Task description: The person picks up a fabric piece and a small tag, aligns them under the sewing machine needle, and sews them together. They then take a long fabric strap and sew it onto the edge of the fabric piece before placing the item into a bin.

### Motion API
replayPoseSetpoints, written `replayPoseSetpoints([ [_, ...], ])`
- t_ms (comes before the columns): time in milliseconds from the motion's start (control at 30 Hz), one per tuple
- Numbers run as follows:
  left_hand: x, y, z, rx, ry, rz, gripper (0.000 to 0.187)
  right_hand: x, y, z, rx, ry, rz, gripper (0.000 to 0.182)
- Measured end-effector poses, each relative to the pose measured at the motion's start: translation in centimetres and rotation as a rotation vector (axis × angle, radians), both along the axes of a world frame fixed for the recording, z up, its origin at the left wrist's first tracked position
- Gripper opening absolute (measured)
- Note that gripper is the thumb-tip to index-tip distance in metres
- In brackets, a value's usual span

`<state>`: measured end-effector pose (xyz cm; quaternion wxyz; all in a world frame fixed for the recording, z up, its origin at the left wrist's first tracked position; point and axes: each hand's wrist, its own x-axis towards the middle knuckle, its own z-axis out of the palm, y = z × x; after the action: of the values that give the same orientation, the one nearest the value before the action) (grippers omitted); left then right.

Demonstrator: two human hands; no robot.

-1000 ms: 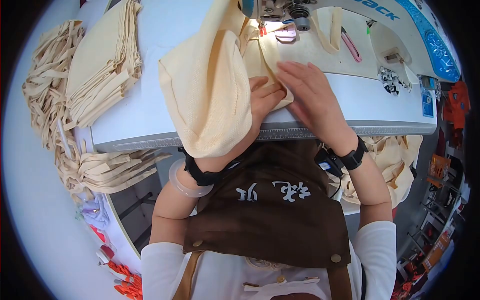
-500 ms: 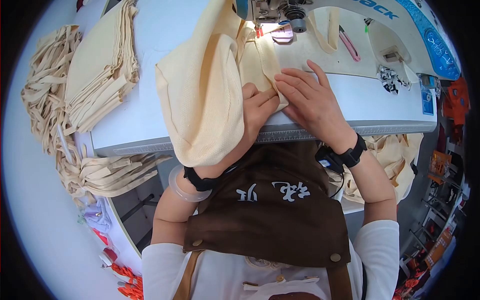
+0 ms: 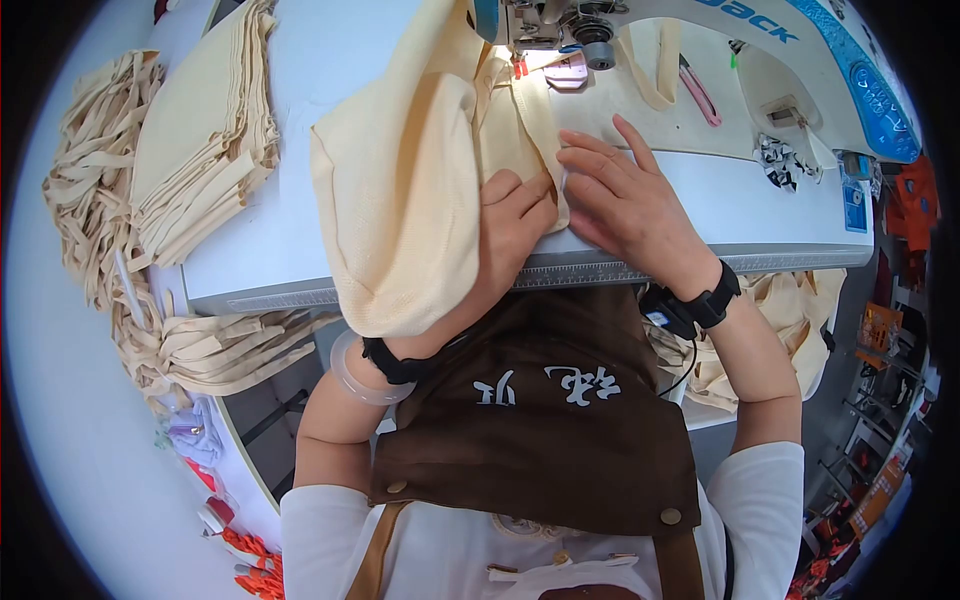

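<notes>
A cream cloth bag (image 3: pixel 400 220) drapes over the table's front edge, its upper part running under the lit needle area of the sewing machine (image 3: pixel 555 30). My left hand (image 3: pixel 515 220) is closed on the cloth below the needle, with its fingers curled on the seam; part of my left forearm is hidden by the bag. At the cloth's right edge is my right hand (image 3: pixel 620 195), its fingers apart and thumb partly hidden beneath, holding nothing that shows.
Stacked cream cloth pieces (image 3: pixel 200 130) lie at the left, with bundled straps (image 3: pixel 95 170) beside them. Pink-handled snips (image 3: pixel 700 90) and a cream strap loop (image 3: pixel 655 65) lie right of the needle. More cream cloth (image 3: pixel 800 320) is below the table's right side.
My right hand has moved slightly right, away from the cloth edge. My left hand and the lower cloth have shifted slightly; the cloth edge lies farther left.
</notes>
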<state>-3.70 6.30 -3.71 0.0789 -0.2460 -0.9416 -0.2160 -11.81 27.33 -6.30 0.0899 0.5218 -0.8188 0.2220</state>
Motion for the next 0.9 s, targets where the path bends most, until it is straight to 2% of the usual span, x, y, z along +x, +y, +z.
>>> replayPoseSetpoints([
  [400, -0.2, -0.6, 0.3, -0.020, -0.064, -0.048, 0.029, 0.2, -0.4, -0.6, -0.033, -0.034, 0.051, 0.050],
  [633, 0.8, 0.7, 0.6, -0.147, 0.013, 0.052, 0.022, 0.4, -0.8, -0.3, -0.025, -0.008, 0.024, 0.042],
  [900, 1.5, 1.0, -0.5, -0.139, 0.022, 0.137, 0.028, 0.9, -0.9, -0.5, -0.032, 0.068, 0.033, 0.033],
])
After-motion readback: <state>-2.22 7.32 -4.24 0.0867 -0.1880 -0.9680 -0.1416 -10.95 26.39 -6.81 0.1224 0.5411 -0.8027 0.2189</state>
